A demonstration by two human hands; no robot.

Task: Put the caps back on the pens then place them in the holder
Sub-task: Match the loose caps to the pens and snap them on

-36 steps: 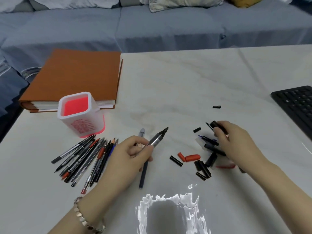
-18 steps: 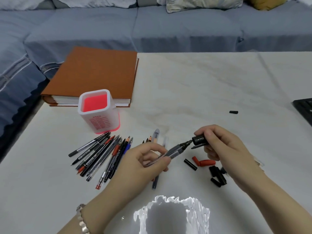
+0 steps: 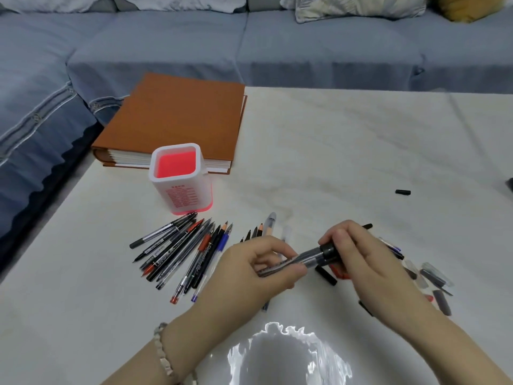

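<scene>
Pen (image 3: 306,257): left grip (image 3: 249,269) holds barrel, right grip (image 3: 369,262) pinches black cap (image 3: 327,249) onto tip. Capping step; next, seat fully, drop into far-left holder (image 3: 183,200).

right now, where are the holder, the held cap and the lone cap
holder (image 3: 181,200): head view, front wall
held cap (image 3: 328,250): head view, black side showing, at the end of the pen (image 3: 306,257)
lone cap (image 3: 403,192): head view, its middle

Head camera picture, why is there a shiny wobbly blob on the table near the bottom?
In the head view, that blob looks like glare off the glossy table; in the same view the pen and its cap look slightly smeared, likely motion blur.
</scene>
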